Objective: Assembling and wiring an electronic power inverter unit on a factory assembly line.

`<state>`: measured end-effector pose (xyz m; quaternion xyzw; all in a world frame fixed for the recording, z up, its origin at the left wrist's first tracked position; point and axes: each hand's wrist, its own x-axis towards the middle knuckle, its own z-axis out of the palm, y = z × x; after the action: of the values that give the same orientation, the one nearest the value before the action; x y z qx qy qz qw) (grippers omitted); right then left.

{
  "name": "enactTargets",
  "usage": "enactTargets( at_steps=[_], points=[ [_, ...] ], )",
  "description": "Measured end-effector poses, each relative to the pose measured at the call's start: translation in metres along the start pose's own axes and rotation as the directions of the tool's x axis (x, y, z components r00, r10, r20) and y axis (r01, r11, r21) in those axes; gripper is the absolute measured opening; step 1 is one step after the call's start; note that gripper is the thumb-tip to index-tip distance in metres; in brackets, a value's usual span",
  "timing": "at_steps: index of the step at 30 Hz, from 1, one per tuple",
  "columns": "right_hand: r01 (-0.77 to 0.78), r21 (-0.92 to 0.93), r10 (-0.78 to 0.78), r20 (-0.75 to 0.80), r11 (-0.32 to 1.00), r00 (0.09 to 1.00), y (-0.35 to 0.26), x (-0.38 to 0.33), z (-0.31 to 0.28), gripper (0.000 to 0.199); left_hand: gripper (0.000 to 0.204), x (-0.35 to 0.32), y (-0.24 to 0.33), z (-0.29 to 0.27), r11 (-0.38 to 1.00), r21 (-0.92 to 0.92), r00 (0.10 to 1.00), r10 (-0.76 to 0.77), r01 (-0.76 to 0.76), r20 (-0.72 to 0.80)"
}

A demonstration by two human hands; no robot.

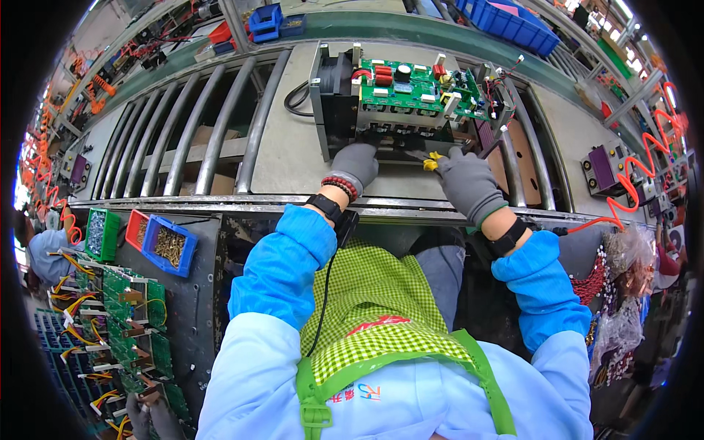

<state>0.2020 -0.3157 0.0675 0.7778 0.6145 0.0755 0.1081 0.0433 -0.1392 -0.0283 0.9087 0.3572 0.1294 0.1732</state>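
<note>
An electronic unit (345, 110) with a black fan, dark metal frame and green circuit board (402, 89) stands on the pale work plate (282, 158) ahead of me. My left hand (356, 165), in a grey glove, is at the unit's lower front left corner. Its fingers are curled, and their tips are partly hidden against the frame. My right hand (471, 185), also gloved, closes on a small yellow-handled tool (433, 161), perhaps pliers. The tool's narrow grey tip points left, along the unit's lower front edge.
Metal rollers (213, 132) flank the plate. At left are a green bin (103, 235), a blue bin of brass-coloured screws (192, 253), and wired circuit boards (136, 315) beside a co-worker's gloved hand (158, 422). An orange coiled hose (627, 176) hangs right; a large blue crate (506, 26) stands behind.
</note>
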Motion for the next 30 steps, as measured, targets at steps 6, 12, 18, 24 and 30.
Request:
enactTargets(
  at_steps=[6,12,18,24,30],
  points=[
    [-0.017,0.086,0.014,0.04,0.996,0.999,-0.003,0.015,0.003,0.031,0.023,0.001,0.002,0.002,1.0,0.023,1.0,0.002,-0.002,0.02],
    [0.099,0.071,-0.112,0.226,0.993,0.968,0.006,0.046,-0.02,0.028,0.024,0.002,0.003,-0.001,0.997,0.069,0.998,0.026,-0.029,0.053],
    [0.212,0.011,-0.197,0.412,0.977,0.889,0.009,0.073,-0.042,0.023,0.025,0.007,-0.002,-0.01,0.994,0.071,0.984,0.066,-0.078,0.163],
    [0.147,0.041,-0.152,0.33,0.988,0.932,0.009,0.052,-0.034,0.029,0.039,-0.011,0.008,-0.023,0.983,0.116,0.968,0.112,-0.141,0.224],
    [0.166,0.299,-0.194,0.067,0.94,0.979,0.033,-0.023,-0.016,0.029,0.054,-0.074,0.009,-0.017,0.957,0.097,0.957,-0.261,0.273,-0.124]
  ],
)
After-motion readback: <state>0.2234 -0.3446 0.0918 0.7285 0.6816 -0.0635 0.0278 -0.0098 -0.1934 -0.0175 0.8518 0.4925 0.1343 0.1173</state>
